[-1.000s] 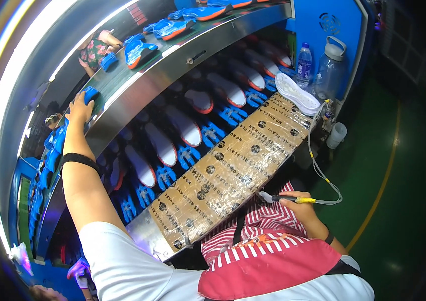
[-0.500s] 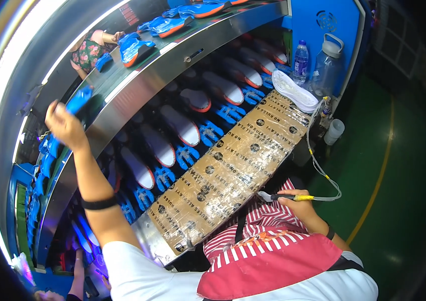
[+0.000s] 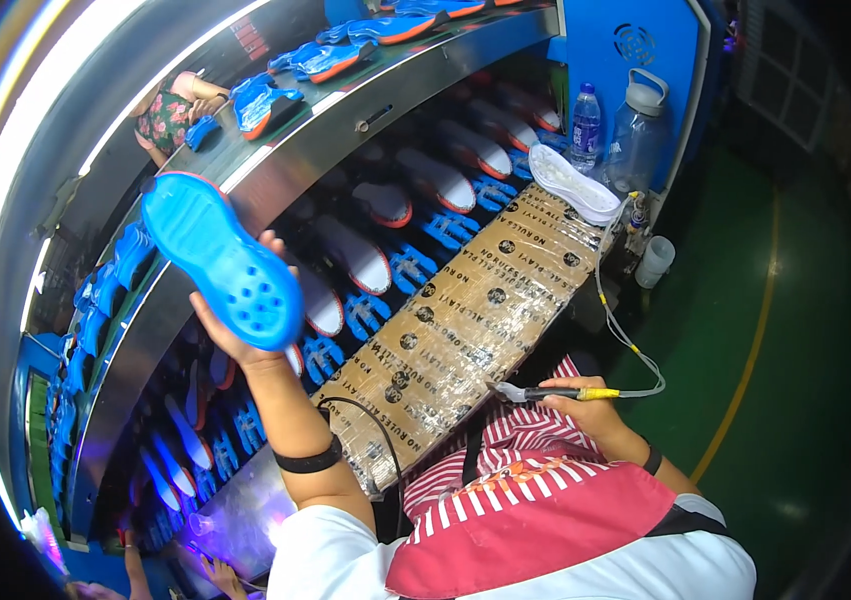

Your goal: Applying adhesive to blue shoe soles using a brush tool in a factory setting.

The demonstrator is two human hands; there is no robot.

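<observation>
A blue shoe sole [image 3: 213,242] is raised in front of the upper conveyor, a cluster of dark round dimples at its near end. My left hand [image 3: 257,352] grips it from below, with the thumb along one edge and fingertips showing at the other. Over my lap, my right hand [image 3: 585,408] is closed round the dark handle of a brush [image 3: 520,393]. Its pale tip points left, close to the edge of the cardboard-covered shelf [image 3: 465,330]. From the yellow end of the handle a thin clear tube [image 3: 642,350] loops up to the fittings.
Blue and orange soles [image 3: 263,102] ride the curved upper conveyor [image 3: 315,130]. Pale-bottomed shoes [image 3: 363,262] line the rack underneath. A white sole [image 3: 573,184], a water bottle [image 3: 585,128], a clear jug [image 3: 637,135] and a cup [image 3: 655,262] stand right. Co-workers' hands [image 3: 220,578] show lower left.
My left hand has come back from the conveyor toward me and now holds up the blue sole. The brush in my right hand has shifted slightly left. A dark cable now shows beside my left arm.
</observation>
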